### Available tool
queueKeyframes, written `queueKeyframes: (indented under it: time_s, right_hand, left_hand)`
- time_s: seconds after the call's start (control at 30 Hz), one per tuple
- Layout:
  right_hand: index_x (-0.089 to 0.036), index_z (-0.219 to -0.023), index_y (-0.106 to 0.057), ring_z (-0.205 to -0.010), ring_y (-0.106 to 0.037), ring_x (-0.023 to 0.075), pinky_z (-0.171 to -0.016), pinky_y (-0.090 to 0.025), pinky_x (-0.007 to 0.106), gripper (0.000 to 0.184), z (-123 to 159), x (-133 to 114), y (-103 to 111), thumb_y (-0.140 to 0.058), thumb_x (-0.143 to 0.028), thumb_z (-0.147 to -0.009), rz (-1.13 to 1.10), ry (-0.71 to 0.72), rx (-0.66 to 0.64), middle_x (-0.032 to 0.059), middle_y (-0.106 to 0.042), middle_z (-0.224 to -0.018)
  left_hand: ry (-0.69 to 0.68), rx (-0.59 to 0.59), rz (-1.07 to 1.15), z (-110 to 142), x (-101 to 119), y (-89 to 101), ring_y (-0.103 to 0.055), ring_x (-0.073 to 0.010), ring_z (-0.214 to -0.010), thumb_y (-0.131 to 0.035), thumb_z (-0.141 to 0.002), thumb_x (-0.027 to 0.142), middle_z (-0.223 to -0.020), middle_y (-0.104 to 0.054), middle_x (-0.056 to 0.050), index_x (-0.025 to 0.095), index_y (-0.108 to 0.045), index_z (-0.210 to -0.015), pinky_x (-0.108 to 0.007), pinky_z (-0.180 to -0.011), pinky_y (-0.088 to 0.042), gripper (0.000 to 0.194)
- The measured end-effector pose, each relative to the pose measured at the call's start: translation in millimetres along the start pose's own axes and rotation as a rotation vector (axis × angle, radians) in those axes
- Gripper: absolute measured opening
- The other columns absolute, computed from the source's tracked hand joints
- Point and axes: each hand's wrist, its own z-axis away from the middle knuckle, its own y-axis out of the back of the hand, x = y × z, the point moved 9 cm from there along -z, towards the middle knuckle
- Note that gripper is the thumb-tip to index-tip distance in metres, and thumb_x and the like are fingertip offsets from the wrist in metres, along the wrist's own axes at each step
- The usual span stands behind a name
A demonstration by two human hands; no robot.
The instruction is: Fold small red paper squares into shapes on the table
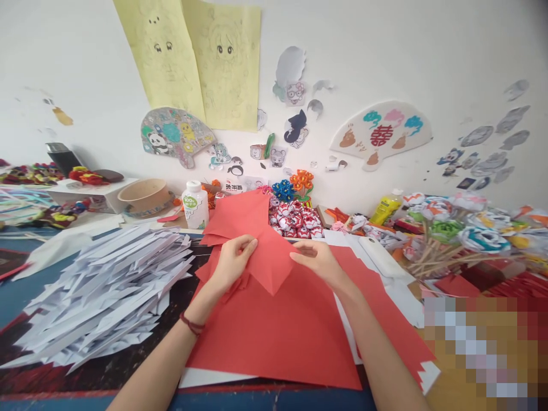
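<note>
Between my two hands is a piece of red paper (pixel 274 262), raised above the table with one corner pointing down toward me. My left hand (pixel 235 257) pinches it at the left edge, thumb on top. The fingers of my right hand (pixel 314 257) close on its right corner. Behind and left of it lie more cut red pieces (pixel 235 214), partly covered by the held one. Below my hands a large red sheet (pixel 274 342) lies flat over white paper, and another red sheet (pixel 381 297) sits to the right under my forearm.
A big heap of folded white paper strips (pixel 111 291) lies left. Behind stand a white bottle (pixel 195 205), a round wooden box (pixel 143 197) and red-white paper pieces (pixel 295 220). Paper flowers on sticks (pixel 445 234) and a yellow bottle (pixel 385 208) are right. The wall (pixel 385 51) bounds the back.
</note>
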Motion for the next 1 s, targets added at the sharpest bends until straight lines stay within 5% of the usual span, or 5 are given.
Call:
queueKeyframes:
  time_s: [0.13,0.27,0.63,0.9,1.0]
  right_hand:
    - [-0.017,-0.093,-0.071,-0.088,-0.066,0.0206,-0.078,-0.050,0.031,0.027,0.5,3.1,-12.1,-0.065,-0.040,-0.080,0.120,-0.004,-0.095,0.0068,-0.072,-0.095]
    - [-0.017,-0.084,-0.072,-0.081,-0.065,0.0188,-0.072,-0.047,0.028,0.022,0.0,-0.9,-24.5,-0.060,-0.036,-0.085,0.252,0.063,-0.118,0.0048,-0.072,-0.086]
    - [-0.018,-0.070,-0.064,-0.060,-0.056,0.0150,-0.059,-0.037,0.026,0.018,13.6,-21.6,-36.6,-0.055,-0.015,-0.086,0.677,0.344,0.118,0.0028,-0.066,-0.066]
    - [-0.018,-0.067,-0.066,-0.060,-0.058,0.0151,-0.061,-0.040,0.025,0.017,9.7,-28.3,15.5,-0.059,-0.015,-0.081,0.613,0.348,0.326,0.0012,-0.068,-0.065]
    - [-0.018,-0.066,-0.067,-0.058,-0.057,0.0150,-0.060,-0.040,0.025,0.016,9.7,-26.2,30.6,-0.059,-0.016,-0.080,0.583,0.315,0.409,0.0008,-0.067,-0.063]
  left_hand:
    - [-0.180,-0.231,-0.190,7.8,17.2,-21.2,-0.037,-0.0112,-0.059,-0.044,-0.089,0.036,-0.059,-0.045,0.003,0.016,-0.048,-0.062,-0.022,-0.056,-0.027,0.034]
    - [-0.205,-0.411,-0.224,22.4,22.5,-47.5,-0.031,-0.0102,-0.057,-0.039,-0.090,0.032,-0.059,-0.038,0.004,0.017,-0.042,-0.063,-0.023,-0.054,-0.022,0.031]
    - [-0.132,-0.292,-0.259,13.7,6.8,-53.9,-0.025,-0.0078,-0.054,-0.042,-0.077,0.019,-0.055,-0.026,0.005,0.017,-0.031,-0.056,-0.023,-0.051,-0.019,0.024]
    - [-0.091,-0.370,-0.172,10.3,11.7,-38.9,-0.041,-0.0083,-0.050,-0.042,-0.077,0.022,-0.055,-0.050,0.003,0.016,-0.051,-0.057,-0.020,-0.051,-0.029,0.023]
    - [-0.094,-0.308,-0.208,5.3,9.8,-24.1,-0.047,-0.0100,-0.051,-0.046,-0.078,0.025,-0.054,-0.056,0.001,0.015,-0.055,-0.055,-0.021,-0.052,-0.034,0.026]
